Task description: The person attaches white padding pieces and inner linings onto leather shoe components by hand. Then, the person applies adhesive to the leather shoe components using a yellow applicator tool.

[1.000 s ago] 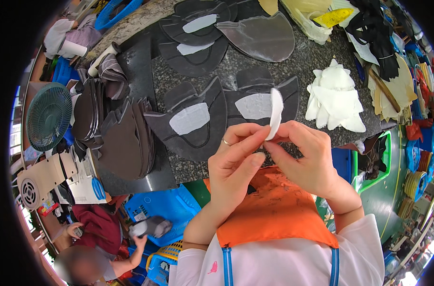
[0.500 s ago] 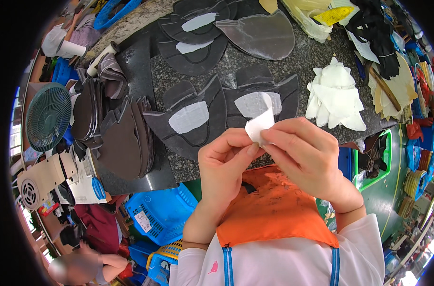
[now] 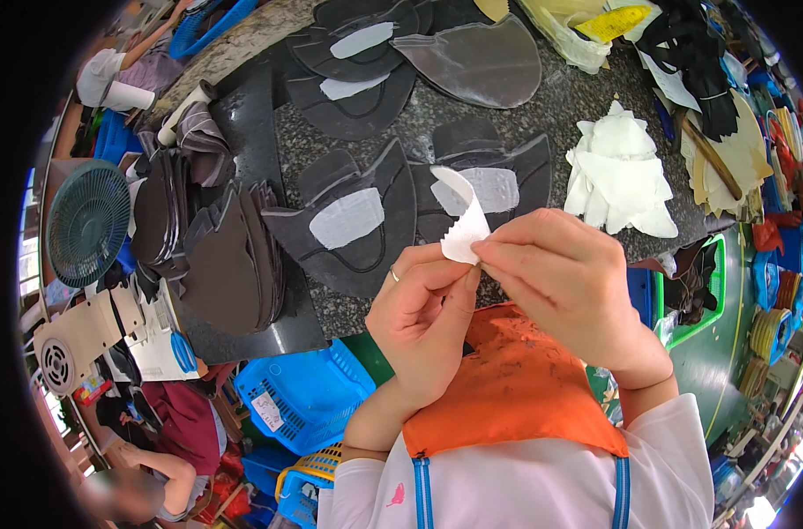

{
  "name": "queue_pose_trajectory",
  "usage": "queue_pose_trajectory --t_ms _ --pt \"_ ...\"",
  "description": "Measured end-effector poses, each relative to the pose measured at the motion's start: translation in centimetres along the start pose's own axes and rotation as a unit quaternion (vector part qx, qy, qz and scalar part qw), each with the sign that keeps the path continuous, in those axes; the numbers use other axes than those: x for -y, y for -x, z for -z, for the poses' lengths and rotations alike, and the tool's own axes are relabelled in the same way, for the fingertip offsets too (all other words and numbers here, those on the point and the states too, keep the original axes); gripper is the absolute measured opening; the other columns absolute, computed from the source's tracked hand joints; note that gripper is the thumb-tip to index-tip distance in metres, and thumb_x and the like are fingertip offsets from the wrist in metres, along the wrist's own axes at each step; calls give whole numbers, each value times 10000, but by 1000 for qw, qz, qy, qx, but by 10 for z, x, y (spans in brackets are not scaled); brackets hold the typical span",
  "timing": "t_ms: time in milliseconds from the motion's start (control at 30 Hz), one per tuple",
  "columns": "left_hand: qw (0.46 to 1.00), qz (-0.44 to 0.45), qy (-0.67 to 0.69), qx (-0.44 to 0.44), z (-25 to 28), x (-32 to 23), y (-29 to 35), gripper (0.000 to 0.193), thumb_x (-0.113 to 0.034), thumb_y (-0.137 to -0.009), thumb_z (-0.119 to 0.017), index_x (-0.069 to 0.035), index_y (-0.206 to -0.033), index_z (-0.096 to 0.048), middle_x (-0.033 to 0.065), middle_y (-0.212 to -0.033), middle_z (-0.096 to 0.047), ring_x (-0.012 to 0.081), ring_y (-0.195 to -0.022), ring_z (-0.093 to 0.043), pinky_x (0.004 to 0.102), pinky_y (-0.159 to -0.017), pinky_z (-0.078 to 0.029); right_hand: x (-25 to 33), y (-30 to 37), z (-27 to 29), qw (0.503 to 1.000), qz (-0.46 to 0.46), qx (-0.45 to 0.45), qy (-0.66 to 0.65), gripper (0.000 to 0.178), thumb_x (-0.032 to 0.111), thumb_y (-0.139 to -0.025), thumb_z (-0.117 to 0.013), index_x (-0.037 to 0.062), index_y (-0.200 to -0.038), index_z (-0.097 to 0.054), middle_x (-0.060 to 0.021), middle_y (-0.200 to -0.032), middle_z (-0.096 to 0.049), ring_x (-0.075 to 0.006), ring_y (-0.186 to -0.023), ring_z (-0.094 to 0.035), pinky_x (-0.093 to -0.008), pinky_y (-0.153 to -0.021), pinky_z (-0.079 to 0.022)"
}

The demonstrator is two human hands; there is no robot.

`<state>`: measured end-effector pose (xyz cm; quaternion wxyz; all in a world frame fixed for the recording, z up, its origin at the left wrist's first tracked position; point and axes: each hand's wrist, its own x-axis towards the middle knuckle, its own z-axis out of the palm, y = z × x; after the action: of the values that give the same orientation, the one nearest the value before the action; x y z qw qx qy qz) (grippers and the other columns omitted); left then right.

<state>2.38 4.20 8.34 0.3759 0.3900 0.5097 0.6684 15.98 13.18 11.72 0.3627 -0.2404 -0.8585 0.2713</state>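
A curled white fabric piece (image 3: 465, 240) with a jagged edge is pinched in my hands above the worktop. My right hand (image 3: 571, 280) grips its lower right side between thumb and fingers. My left hand (image 3: 423, 310), with a ring on one finger, pinches at its lower tip. Behind the piece lies a dark grey cut panel (image 3: 529, 176) with a pale patch (image 3: 494, 189), partly hidden. To its left is another dark panel (image 3: 388, 251) bearing a whitish patch (image 3: 347, 219). A pile of similar white pieces (image 3: 619, 176) lies to the right.
Stacks of brown-grey panels (image 3: 229, 264) stand at the left of the speckled stone worktop (image 3: 339, 309). More dark panels (image 3: 353, 97) lie at the back. A blue basket (image 3: 309, 397) sits below, a green crate (image 3: 717, 291) at right. Another person (image 3: 168, 480) is at lower left.
The white piece has turned in my fingers and moved slightly left, showing its jagged edge and a longer curl. The person at lower left has shifted; another person's arm appears at upper left.
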Motion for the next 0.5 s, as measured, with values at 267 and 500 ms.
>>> queue_pose_trajectory --t_ms 267,500 --pt "999 -42 -14 9 -4 1 1 112 112 -857 -634 52 -952 -640 106 -1088 -591 110 -926 -592 213 -755 -484 1 2 -15 994 33 -84 66 240 -28 -618 -705 40 -838 -636 -51 -785 -560 -213 -630 -551 -311 -527 -477" --pt "975 94 203 0 -5 -2 -6 65 85 -893 -572 47 -928 -610 119 -1098 -599 156 -984 -617 283 -846 -504 -3 6 -21 991 -6 -128 38 241 -49 -618 -703 48 -825 -626 -59 -778 -576 -221 -637 -576 -303 -534 -484"
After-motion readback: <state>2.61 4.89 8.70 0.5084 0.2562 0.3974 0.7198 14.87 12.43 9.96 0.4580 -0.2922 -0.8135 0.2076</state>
